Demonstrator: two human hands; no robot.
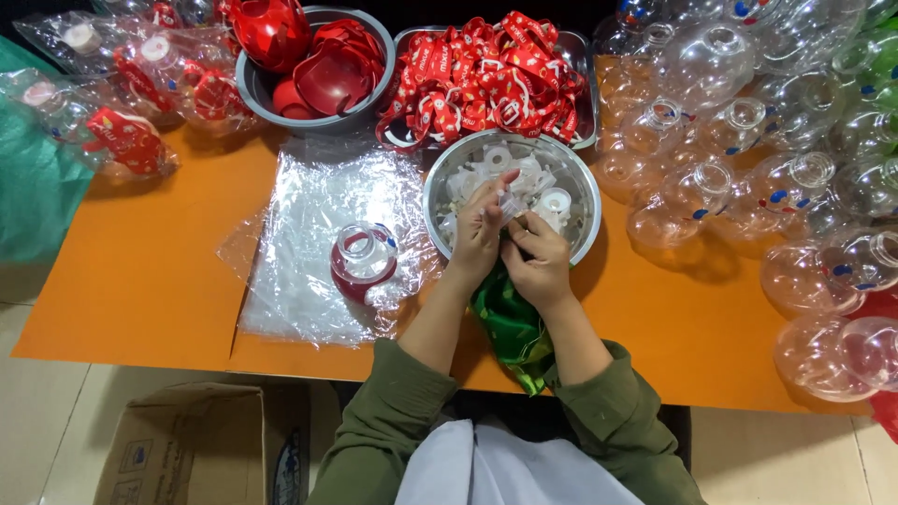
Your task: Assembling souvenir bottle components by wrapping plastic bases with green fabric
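Head view: left hand [479, 234] and right hand [541, 257] meet over the steel bowl [580, 182], fingers pinching one small clear plastic cap [510, 204] between them. Judged light, stiff, a little slick — best held by its rim. Too small to tell its long axis or facing. Green foil [510, 327] lies under the wrists.

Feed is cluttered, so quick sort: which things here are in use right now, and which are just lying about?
In use:
left hand
right hand
small clear cap
steel bowl of white caps
green foil bag

Lying about:
red straps tray
clear bottles
cardboard box
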